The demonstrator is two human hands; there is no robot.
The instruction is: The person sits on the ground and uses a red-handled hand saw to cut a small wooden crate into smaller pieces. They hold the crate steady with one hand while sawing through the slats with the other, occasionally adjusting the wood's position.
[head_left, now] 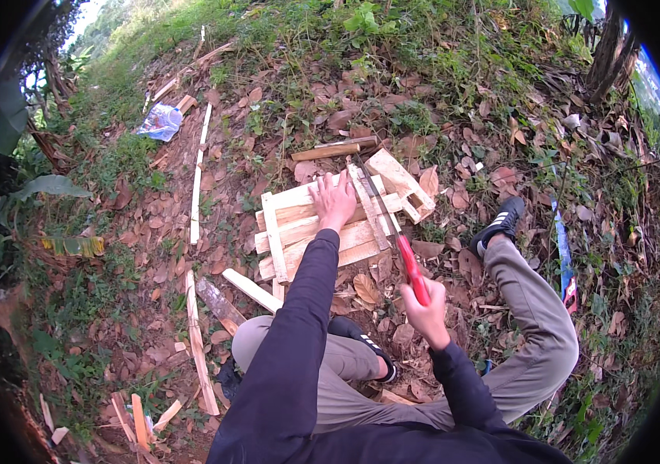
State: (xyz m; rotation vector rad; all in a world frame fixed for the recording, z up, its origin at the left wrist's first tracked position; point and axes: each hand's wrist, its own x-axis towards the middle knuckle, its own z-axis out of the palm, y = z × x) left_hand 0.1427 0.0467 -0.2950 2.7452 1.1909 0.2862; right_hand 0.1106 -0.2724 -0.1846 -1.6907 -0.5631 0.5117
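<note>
Head view, looking down on sloping ground (283,131) strewn with brown dry leaves, with grass toward its top edge.

Near the middle of the ground: a wooden frame (322,224) of pale nailed slats, lying flat on the leaves. Pressed flat on its upper slats, fingers spread and closed on nothing: the left hand (335,199), dark sleeve running back to the lower edge. Wrapped tight around the red handle of a hand saw (395,232): the right hand (426,309), just below and right of the frame. Slanting up and left from that handle, the saw's thin dark blade, laid across the frame's right end beside the left hand; teeth too fine to make out.

Touching the frame's upper right corner: a short pale wooden block (399,182), tilted. Just above the frame: a brown stick (330,151), lying roughly level. Well left of the frame: a long thin batten (200,174) running up the slope. Below the frame's left corner: a loose white board (251,290), with a darker plank (220,303) beside it and more slat offcuts (200,356) toward the ground's lower left corner. Near the top left edge: a crumpled clear plastic bag (161,121).

Folded under the arms: grey-trousered legs, one black shoe (501,223) planted right of the frame, the other tucked near the lower edge. Far right, among the leaves: a blue-handled tool (564,259), partly hidden.
</note>
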